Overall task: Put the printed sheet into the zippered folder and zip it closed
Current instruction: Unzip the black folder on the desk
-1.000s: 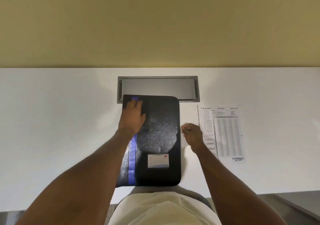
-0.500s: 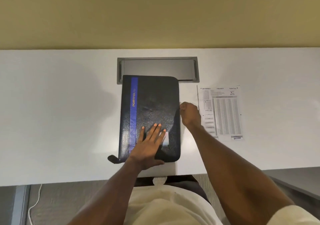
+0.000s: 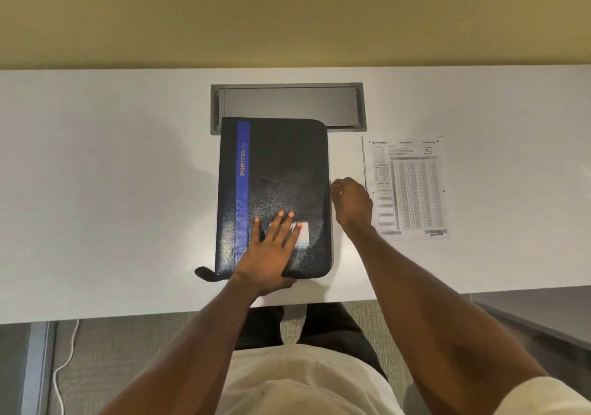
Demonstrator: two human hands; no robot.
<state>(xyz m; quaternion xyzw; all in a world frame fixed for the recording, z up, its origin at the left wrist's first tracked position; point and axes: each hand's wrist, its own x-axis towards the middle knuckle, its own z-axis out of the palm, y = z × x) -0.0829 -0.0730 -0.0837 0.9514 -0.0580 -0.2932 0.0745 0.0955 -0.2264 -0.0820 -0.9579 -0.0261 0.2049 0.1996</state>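
- Little moved since half a second ago: left hand (image 3: 271,251) stays flat, fingers spread, on zippered folder (image 3: 287,171).
- Right hand (image 3: 351,203) pinched shut at folder's right edge; zipper pull unclear.
- Printed sheet (image 3: 412,187) lies on desk (image 3: 112,175), just right of right hand.

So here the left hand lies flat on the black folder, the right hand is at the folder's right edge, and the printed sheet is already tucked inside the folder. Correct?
Not quite. The head view shows the printed sheet lying on the white desk, right of the black folder, not inside it. The rest holds: left hand flat on the folder, right hand at its right edge.
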